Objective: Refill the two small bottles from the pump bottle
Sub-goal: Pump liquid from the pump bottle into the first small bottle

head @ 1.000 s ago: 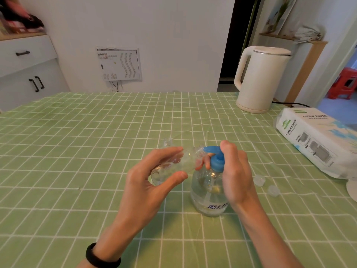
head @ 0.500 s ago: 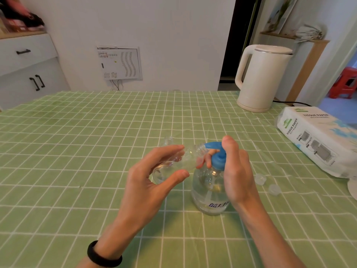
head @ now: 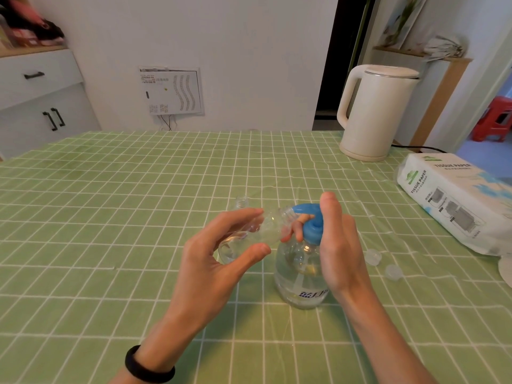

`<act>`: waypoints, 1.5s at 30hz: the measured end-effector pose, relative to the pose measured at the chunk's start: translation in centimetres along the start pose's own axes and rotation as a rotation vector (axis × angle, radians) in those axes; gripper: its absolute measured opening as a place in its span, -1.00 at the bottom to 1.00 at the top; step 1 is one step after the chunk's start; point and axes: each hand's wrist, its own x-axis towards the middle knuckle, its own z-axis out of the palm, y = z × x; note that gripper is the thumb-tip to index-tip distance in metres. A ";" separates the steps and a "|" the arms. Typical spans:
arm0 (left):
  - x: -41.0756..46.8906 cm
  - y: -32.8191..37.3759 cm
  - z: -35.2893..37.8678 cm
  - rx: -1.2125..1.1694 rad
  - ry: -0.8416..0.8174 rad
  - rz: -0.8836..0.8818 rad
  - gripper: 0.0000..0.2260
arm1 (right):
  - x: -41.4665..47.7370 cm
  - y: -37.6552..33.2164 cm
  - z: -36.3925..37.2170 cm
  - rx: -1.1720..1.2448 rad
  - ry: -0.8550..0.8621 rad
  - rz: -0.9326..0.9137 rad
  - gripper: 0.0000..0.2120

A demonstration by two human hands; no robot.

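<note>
A clear pump bottle (head: 300,275) with a blue pump head (head: 310,221) stands on the green checked tablecloth near the middle. My right hand (head: 336,245) wraps around its neck, with the thumb on top of the pump head. My left hand (head: 219,259) holds a small clear bottle (head: 257,231) tilted on its side, its mouth at the blue spout. A second small clear bottle (head: 241,202) stands open just behind the left hand, mostly hidden. Two clear caps (head: 372,256) (head: 393,272) lie to the right of the pump bottle.
A cream electric kettle (head: 374,112) stands at the back right with its cord trailing right. A tissue paper pack (head: 454,200) lies at the right edge. A white round object (head: 505,270) shows at the far right edge. White cabinets stand at the back left.
The blue pump head has risen a little under my right thumb. The small bottle stays at the spout and both hands hold their places.
</note>
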 end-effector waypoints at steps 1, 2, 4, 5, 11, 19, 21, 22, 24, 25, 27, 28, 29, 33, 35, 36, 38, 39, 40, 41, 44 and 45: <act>0.0 0.0 0.0 0.000 0.001 -0.001 -0.59 | 0.0 0.0 0.0 -0.004 0.000 0.001 -0.30; 0.0 0.0 0.0 0.000 0.001 -0.002 -0.59 | 0.0 -0.1 0.0 -0.007 0.001 0.001 -0.29; 0.0 0.1 0.0 0.000 0.000 -0.003 -0.58 | 0.1 -0.1 0.1 -0.010 0.005 0.005 -0.29; 0.0 0.1 0.0 0.001 0.000 -0.003 -0.58 | 0.1 -0.2 0.1 -0.006 0.006 0.005 -0.31; 0.0 0.2 0.0 0.007 0.002 0.002 -0.58 | 0.4 -0.1 0.0 -0.005 -0.023 -0.012 -0.43; -0.1 0.1 -0.1 0.056 0.037 0.027 -0.55 | 0.2 -0.1 0.1 -0.007 0.005 0.015 -0.37; -0.1 0.0 -0.1 0.058 0.044 0.027 -0.55 | 0.2 -0.1 0.1 -0.001 0.007 0.021 -0.37; -0.1 0.0 -0.1 0.059 0.047 0.027 -0.55 | 0.2 -0.1 0.1 0.003 0.006 0.021 -0.38; -0.1 0.0 -0.2 0.057 0.050 0.022 -0.55 | 0.3 -0.1 0.2 0.014 0.003 0.012 -0.39; -0.1 0.0 -0.2 0.055 0.050 0.018 -0.55 | 0.3 -0.1 0.2 0.021 -0.001 0.007 -0.41; -0.1 0.0 -0.1 0.058 0.046 0.021 -0.56 | 0.4 0.0 0.1 0.025 -0.017 -0.003 -0.44; -0.1 0.0 -0.1 0.063 0.041 0.025 -0.56 | 0.5 0.1 0.0 0.020 -0.028 -0.005 -0.45; -0.1 0.1 -0.1 0.065 0.036 0.029 -0.56 | 0.5 0.1 0.0 0.012 -0.037 -0.005 -0.45; -0.1 0.1 0.0 0.050 0.033 0.026 -0.55 | 0.4 0.1 0.0 -0.007 -0.024 -0.004 -0.40; -0.1 0.1 0.0 0.039 0.038 0.023 -0.55 | 0.3 0.0 0.0 -0.005 0.001 0.008 -0.39; -0.1 0.0 -0.1 0.036 0.040 0.021 -0.55 | 0.3 -0.1 0.1 -0.005 0.008 0.015 -0.38; -0.1 0.0 -0.1 0.035 0.042 0.017 -0.55 | 0.2 -0.1 0.1 -0.004 0.009 0.022 -0.37; -0.1 0.0 -0.1 0.034 0.042 0.016 -0.55 | 0.2 -0.2 0.1 0.000 0.008 0.023 -0.37; -0.1 0.0 -0.1 0.031 0.043 0.016 -0.55 | 0.1 -0.2 0.1 0.006 0.008 0.022 -0.38; -0.1 0.0 -0.1 0.031 0.043 0.018 -0.55 | 0.2 -0.3 0.1 0.014 0.006 0.016 -0.39; -0.1 -0.1 -0.1 0.043 0.036 0.028 -0.55 | 0.3 -0.2 0.1 0.017 -0.013 -0.008 -0.44; -0.1 -0.1 -0.1 0.046 0.032 0.030 -0.56 | 0.4 -0.1 0.0 0.008 -0.021 -0.009 -0.45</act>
